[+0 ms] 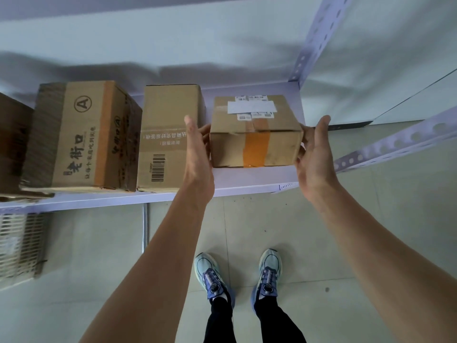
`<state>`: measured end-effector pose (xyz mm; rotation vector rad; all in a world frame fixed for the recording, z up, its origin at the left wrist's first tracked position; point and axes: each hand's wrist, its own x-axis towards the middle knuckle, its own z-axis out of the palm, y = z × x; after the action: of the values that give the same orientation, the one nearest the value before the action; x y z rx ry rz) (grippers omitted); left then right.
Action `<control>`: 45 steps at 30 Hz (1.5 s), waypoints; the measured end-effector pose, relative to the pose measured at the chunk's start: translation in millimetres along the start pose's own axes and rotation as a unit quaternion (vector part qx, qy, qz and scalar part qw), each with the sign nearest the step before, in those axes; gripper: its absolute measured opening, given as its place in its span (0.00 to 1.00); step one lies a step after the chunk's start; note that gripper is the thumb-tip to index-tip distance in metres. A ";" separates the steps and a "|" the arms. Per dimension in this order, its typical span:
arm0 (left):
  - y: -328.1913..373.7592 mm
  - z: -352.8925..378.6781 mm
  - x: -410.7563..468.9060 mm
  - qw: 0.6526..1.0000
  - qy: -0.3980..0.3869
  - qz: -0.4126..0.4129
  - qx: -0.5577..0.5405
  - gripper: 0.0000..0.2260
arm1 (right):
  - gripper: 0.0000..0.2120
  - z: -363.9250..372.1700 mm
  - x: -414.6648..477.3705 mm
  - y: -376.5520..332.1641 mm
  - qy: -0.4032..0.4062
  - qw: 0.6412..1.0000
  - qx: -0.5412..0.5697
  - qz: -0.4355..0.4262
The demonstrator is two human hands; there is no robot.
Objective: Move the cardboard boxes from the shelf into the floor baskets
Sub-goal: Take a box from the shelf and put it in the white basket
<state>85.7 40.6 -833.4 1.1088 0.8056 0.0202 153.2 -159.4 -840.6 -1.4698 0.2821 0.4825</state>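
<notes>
- Cardboard fills the head view: four brown boxes stand on the pale lilac metal shelf (247, 179). I judge the job to be at an early or middle stage, with most of the carrying not yet done.
- At the centre of the frame the small box (256, 134) sits flat on the shelf, not yet lifted. It is squat with dented corners, has a glossy orange tape strip over its top and front, and carries white paper labels on its lid.
- The person's left hand (197, 154) lies against its left face and the right hand (314, 154) against its right face. The fingers are lightly bent onto the card and the thumbs stand free above. The hands are apart with the box pressed between them, and neither wraps round it.
- Just left of it stands the tall plain box (170, 137), matt, with a printed barcode low on its front.
- Farther left is the large box marked A (81, 137), which has an orange stripe, a ribbed corrugated side and a frayed bottom edge. Beside it, a darker box (12, 139) is cut off by the left edge of the frame.
- At the lower left, under the shelf, a white lattice basket (19, 246) stands on the floor. Something brownish shows through the mesh, but I cannot tell whether it is a box.
- At the bottom centre, blue trainers (212, 276) stand on smooth grey floor tiles (346, 243). A perforated steel upright (319, 38) rises at the upper right.
</notes>
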 end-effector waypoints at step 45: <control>91.5 -146.9 -355.0 0.982 -0.004 0.179 0.055 0.29 | 0.36 100.8 -353.2 -90.8 -0.157 0.985 -0.014 -0.066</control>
<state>-223.5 59.2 -588.5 1.3465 0.5971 0.2751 -123.0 -111.4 -586.6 -1.4048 -0.0713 0.6036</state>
